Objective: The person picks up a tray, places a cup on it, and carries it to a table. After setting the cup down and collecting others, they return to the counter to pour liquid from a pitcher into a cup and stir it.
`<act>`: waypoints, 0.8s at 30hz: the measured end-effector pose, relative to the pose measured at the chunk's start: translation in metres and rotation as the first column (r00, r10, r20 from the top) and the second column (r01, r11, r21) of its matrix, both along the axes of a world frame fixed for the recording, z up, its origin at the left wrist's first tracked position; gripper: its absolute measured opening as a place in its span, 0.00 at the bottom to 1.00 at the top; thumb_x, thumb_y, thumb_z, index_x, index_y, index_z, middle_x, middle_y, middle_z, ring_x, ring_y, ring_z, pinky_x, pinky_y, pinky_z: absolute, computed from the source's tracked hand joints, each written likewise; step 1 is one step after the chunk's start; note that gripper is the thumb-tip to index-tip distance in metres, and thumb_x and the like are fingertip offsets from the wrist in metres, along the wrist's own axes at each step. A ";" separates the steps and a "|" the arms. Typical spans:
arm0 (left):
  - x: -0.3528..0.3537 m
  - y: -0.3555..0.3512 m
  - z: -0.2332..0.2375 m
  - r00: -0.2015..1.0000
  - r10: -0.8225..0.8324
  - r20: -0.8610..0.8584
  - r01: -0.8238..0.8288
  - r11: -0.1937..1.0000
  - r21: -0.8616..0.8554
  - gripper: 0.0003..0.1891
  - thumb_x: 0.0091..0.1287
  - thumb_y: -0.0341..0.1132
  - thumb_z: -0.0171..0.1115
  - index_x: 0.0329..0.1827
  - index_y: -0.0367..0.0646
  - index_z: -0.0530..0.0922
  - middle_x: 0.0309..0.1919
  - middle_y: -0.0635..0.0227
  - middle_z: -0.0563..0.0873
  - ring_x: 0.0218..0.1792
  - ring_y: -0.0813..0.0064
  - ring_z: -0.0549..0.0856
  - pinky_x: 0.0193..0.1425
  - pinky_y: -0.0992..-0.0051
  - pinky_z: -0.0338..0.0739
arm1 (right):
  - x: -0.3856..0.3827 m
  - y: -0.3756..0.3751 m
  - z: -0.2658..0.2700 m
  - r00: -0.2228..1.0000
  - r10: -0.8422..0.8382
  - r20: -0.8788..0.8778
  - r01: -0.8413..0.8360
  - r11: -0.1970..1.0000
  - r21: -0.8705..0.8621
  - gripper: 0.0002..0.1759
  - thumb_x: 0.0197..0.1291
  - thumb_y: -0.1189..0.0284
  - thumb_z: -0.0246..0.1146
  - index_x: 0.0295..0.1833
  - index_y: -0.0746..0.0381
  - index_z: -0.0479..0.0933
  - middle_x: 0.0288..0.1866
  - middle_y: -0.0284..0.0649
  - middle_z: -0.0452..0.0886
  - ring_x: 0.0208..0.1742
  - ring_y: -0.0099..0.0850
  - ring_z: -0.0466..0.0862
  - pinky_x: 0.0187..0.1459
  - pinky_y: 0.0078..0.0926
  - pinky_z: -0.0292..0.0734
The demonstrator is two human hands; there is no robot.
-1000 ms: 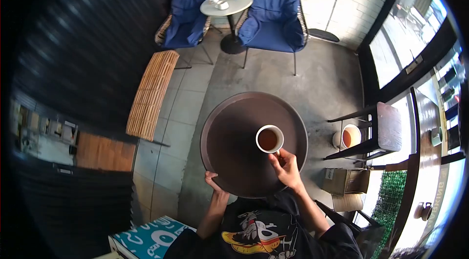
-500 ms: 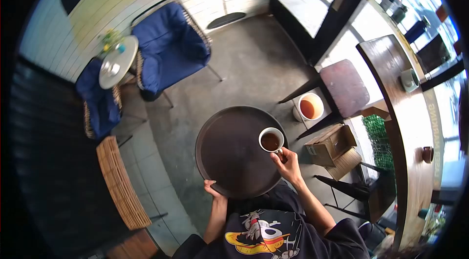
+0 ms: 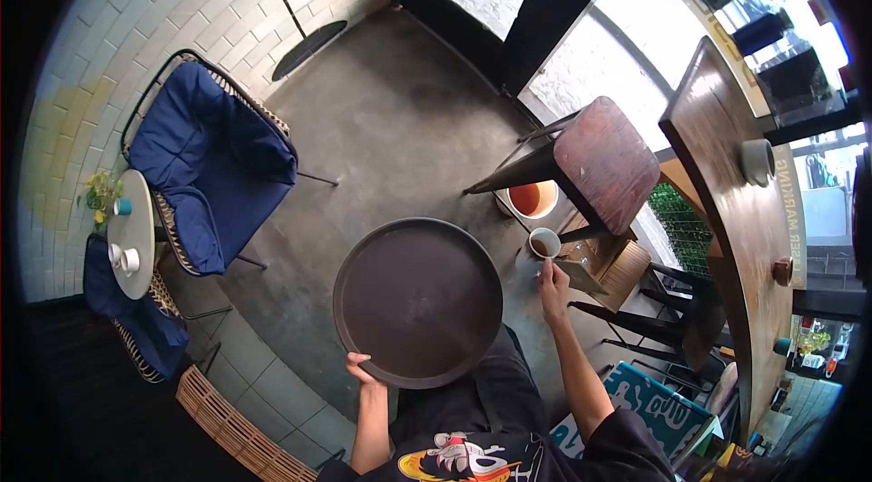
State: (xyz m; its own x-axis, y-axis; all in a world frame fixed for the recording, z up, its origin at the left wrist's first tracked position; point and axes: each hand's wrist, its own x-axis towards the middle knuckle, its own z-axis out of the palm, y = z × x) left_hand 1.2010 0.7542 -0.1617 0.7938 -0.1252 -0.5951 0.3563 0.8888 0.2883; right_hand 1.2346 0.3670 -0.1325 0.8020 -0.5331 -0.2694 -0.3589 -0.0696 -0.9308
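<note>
A round dark tray (image 3: pixel 418 302) is held level by its near left rim in my left hand (image 3: pixel 361 369), fingers closed on the edge. Nothing stands on the tray. To the right of it, my right hand (image 3: pixel 553 286) grips a white cup (image 3: pixel 545 243) by its handle side, with brown liquid inside. Just beyond the cup, a white bucket (image 3: pixel 544 200) with reddish-brown liquid sits on the floor, partly hidden by a stool.
A stool (image 3: pixel 607 164) and a cardboard box (image 3: pixel 618 268) stand at the right, beside a wooden counter (image 3: pixel 727 182) with cups. A blue cushioned chair (image 3: pixel 213 164) and small round table (image 3: pixel 138 226) are at the left. A glass door is ahead.
The view has turned right. My right hand has carried the cup off from above the tray, rightward, towards the bucket. My left hand still holds the tray.
</note>
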 end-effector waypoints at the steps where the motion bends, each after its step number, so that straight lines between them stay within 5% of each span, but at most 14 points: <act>1: 0.005 -0.003 0.007 0.999 0.016 -0.033 -0.014 0.999 0.048 0.34 0.37 0.41 0.50 0.53 0.35 0.72 0.48 0.57 0.78 0.46 0.56 0.77 0.50 0.64 0.76 | 0.008 -0.007 -0.016 0.999 -0.042 0.003 0.042 0.994 0.098 0.22 0.72 0.58 0.50 0.25 0.58 0.65 0.19 0.22 0.59 0.20 0.14 0.58 0.22 0.17 0.51; 4: 0.012 -0.017 0.009 0.996 0.043 -0.081 -0.037 0.996 0.077 0.34 0.38 0.41 0.49 0.53 0.35 0.73 0.51 0.58 0.78 0.49 0.55 0.76 0.54 0.65 0.75 | 0.027 -0.029 -0.075 0.995 -0.096 -0.023 0.098 0.955 0.279 0.20 0.72 0.58 0.48 0.27 0.56 0.63 0.20 0.24 0.56 0.18 0.17 0.57 0.21 0.16 0.53; 7: -0.003 -0.031 -0.011 0.984 0.059 -0.168 -0.045 0.995 0.085 0.35 0.37 0.41 0.49 0.54 0.35 0.73 0.51 0.57 0.78 0.49 0.54 0.76 0.54 0.64 0.75 | 0.045 -0.055 -0.148 0.929 -0.342 -0.143 0.369 0.881 0.296 0.16 0.70 0.63 0.49 0.28 0.55 0.65 0.18 0.26 0.61 0.18 0.18 0.62 0.20 0.18 0.55; 13: -0.071 -0.077 -0.060 0.921 0.182 -0.344 -0.161 0.983 0.089 0.37 0.35 0.37 0.49 0.56 0.33 0.72 0.49 0.54 0.79 0.48 0.52 0.77 0.56 0.63 0.76 | 0.076 -0.121 -0.228 0.911 -0.209 -0.357 0.311 0.914 0.259 0.12 0.65 0.64 0.48 0.29 0.56 0.68 0.16 0.26 0.60 0.15 0.19 0.62 0.15 0.18 0.55; 19: -0.111 -0.144 -0.063 0.882 0.260 -0.393 -0.266 0.963 0.041 0.37 0.36 0.36 0.50 0.56 0.32 0.70 0.51 0.53 0.78 0.48 0.51 0.78 0.55 0.62 0.77 | 0.102 -0.172 -0.279 0.855 -0.188 -0.484 0.243 0.968 0.053 0.15 0.68 0.63 0.49 0.30 0.58 0.71 0.18 0.24 0.63 0.15 0.16 0.62 0.17 0.19 0.55; 22: -0.124 -0.168 -0.066 0.840 0.322 -0.437 -0.318 0.944 0.083 0.36 0.35 0.34 0.49 0.55 0.30 0.71 0.48 0.53 0.79 0.47 0.51 0.78 0.54 0.63 0.78 | 0.112 -0.204 -0.304 0.819 -0.131 -0.558 0.098 0.991 -0.089 0.16 0.67 0.64 0.52 0.32 0.63 0.76 0.20 0.31 0.72 0.19 0.23 0.72 0.22 0.25 0.66; 24: -0.129 -0.175 -0.068 0.831 0.324 -0.452 -0.310 0.945 0.107 0.36 0.35 0.34 0.49 0.56 0.30 0.71 0.49 0.53 0.79 0.47 0.51 0.79 0.54 0.64 0.78 | 0.120 -0.210 -0.315 0.743 -0.231 -0.628 -0.018 0.931 -0.364 0.16 0.65 0.64 0.56 0.37 0.67 0.79 0.29 0.43 0.81 0.31 0.34 0.82 0.34 0.33 0.74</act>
